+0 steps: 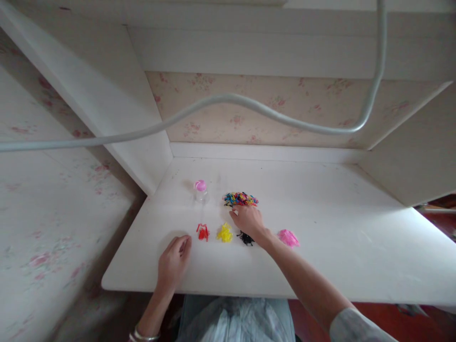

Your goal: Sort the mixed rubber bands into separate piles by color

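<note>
Small bands of many colours lie in a mixed pile point(240, 199) in the middle of the white table. My right hand point(247, 219) is at the near edge of this pile, fingers closed together; what they hold, if anything, is too small to name. Nearer to me lie a red pile point(203, 232), a yellow pile point(224, 233), a black pile point(245, 238) partly under my right wrist, and a pink pile point(288, 238). My left hand point(174, 260) rests curled on the table left of the red pile; whether anything is inside is hidden.
A small clear jar point(201, 194) with a pink top stands behind the red pile. A pale cable point(228, 99) crosses the view above the table point(338, 228). White panels border the table at left and right, with flowered wallpaper point(235, 118) behind.
</note>
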Action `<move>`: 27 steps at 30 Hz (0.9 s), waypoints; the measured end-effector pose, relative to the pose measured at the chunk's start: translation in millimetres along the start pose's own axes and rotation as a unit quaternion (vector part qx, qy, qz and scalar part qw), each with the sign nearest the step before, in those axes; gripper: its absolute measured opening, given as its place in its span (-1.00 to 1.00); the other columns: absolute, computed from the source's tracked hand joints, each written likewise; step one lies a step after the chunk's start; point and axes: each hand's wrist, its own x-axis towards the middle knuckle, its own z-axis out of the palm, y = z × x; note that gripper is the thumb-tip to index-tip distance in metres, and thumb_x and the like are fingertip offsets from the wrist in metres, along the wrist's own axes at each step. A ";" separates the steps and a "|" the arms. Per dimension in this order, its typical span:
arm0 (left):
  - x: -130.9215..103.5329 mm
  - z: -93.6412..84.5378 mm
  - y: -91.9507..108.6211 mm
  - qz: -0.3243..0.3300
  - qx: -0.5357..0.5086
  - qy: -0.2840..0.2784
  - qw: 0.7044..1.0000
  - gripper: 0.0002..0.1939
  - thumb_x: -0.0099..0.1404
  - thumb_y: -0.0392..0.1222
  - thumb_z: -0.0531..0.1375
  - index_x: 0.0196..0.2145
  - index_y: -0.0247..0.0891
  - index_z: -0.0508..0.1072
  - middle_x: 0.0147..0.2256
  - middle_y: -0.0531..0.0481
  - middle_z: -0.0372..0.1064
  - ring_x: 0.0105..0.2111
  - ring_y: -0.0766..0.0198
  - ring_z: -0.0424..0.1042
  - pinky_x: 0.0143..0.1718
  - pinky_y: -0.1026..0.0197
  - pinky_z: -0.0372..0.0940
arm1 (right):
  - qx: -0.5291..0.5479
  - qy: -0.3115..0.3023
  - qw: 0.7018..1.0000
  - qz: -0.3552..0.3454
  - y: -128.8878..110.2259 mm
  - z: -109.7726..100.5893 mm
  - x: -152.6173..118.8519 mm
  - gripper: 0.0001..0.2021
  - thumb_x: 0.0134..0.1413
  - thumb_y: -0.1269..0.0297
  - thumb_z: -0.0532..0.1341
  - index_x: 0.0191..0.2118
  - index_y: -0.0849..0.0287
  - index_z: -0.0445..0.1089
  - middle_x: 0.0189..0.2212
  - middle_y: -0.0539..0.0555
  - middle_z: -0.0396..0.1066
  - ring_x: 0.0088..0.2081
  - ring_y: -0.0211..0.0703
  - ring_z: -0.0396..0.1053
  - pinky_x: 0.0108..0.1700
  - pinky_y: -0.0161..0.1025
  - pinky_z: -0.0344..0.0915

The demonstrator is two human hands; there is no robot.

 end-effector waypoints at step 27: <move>1.7 0.2 -0.9 -0.035 0.022 -0.031 0.999 -0.73 0.33 -0.04 0.00 -0.21 -0.13 0.45 -0.31 0.07 0.45 -0.39 0.34 0.43 -0.34 0.31 0.27 | -0.018 -0.055 0.997 -0.042 -6.0 -5.0 -15.0 -0.66 0.20 0.16 -0.04 -0.17 0.01 0.49 -0.26 0.08 0.50 -0.22 -0.14 0.44 -0.28 -0.32 0.21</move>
